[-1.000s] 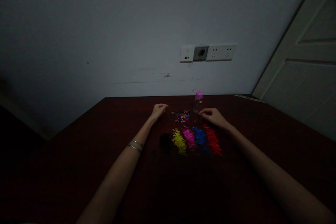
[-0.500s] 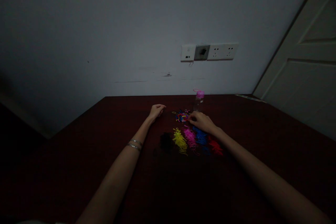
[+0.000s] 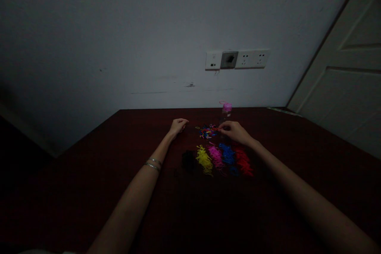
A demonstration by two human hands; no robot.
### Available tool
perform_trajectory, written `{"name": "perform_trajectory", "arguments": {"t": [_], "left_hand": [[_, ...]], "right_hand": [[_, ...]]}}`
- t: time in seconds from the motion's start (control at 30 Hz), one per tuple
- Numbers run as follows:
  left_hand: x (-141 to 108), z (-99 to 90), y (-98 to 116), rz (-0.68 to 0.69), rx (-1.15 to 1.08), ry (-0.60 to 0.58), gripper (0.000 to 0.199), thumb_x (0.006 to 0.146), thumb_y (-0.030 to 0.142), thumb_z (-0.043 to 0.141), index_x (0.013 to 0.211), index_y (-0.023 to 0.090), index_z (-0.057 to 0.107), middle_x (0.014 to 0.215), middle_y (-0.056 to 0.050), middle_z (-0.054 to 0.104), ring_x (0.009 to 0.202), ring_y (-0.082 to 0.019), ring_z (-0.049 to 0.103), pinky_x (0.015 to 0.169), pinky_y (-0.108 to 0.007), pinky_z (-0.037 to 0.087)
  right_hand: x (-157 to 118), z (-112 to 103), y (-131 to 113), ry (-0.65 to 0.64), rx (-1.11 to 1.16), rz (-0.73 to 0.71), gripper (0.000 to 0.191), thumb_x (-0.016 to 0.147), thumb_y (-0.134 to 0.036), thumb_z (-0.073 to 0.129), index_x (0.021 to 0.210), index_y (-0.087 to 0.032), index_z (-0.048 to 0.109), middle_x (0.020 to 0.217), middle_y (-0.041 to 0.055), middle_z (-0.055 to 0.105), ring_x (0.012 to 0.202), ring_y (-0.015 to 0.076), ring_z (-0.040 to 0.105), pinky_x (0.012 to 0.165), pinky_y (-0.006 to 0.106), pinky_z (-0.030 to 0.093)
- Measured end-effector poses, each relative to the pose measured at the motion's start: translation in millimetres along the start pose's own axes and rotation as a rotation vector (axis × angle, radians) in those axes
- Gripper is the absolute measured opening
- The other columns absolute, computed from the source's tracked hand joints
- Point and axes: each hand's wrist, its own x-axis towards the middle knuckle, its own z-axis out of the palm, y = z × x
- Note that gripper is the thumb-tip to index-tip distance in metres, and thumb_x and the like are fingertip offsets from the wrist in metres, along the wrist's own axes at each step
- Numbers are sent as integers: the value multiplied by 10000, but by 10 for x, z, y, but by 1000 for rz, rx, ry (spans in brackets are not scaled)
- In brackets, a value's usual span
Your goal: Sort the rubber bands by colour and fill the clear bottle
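My right hand (image 3: pixel 233 131) pinches a red rubber band (image 3: pixel 215 128) at the right edge of a mixed pile of small coloured rubber bands (image 3: pixel 206 132). My left hand (image 3: pixel 178 125) rests on the table left of that pile, fingers curled in, with nothing visible in it. Nearer to me lie sorted heaps in a row: black bands (image 3: pixel 188 160), yellow bands (image 3: pixel 204 160), pink bands (image 3: pixel 216 156), blue bands (image 3: pixel 228 154) and red bands (image 3: pixel 244 162). The black heap is hard to make out in the dim light.
A clear bottle with a pink cap (image 3: pixel 226 108) stands behind my right hand on the dark red table (image 3: pixel 143 127). The wall behind carries a row of sockets (image 3: pixel 250 59). A white door (image 3: pixel 351 75) is at the right.
My right hand has drawn back a little to the right from the mixed pile, with a red rubber band now showing in its fingertips. My left hand is still.
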Motion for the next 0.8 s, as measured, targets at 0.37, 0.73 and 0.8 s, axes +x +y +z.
{"name": "perform_trajectory", "arguments": {"t": [0.37, 0.73, 0.8], "left_hand": [[40, -12, -46, 27, -2, -17, 262, 700, 310, 542, 832, 103, 637, 456, 60, 387, 339, -29, 289, 346, -169, 168], [81, 52, -81, 90, 204, 0, 253, 702, 284, 548, 816, 90, 665, 492, 28, 494, 411, -48, 384, 413, -165, 290], [102, 92, -86, 141, 292, 6, 235, 705, 256, 550, 805, 81, 672, 583, -12, 582, 497, -70, 470, 486, -174, 364]], "right_hand": [[18, -9, -22, -40, 46, -9, 188, 741, -306, 564, 831, -191, 682, 847, 53, 680, 731, 160, 605, 678, 259, 449], [-37, -489, 259, -404, 153, 123, 188, 652, -262, 552, 731, -152, 682, 715, 36, 668, 648, 153, 580, 607, 246, 430], [-66, -534, 325, -507, 169, 180, 194, 632, -266, 562, 732, -154, 686, 677, 28, 656, 592, 141, 558, 555, 243, 418]]}}
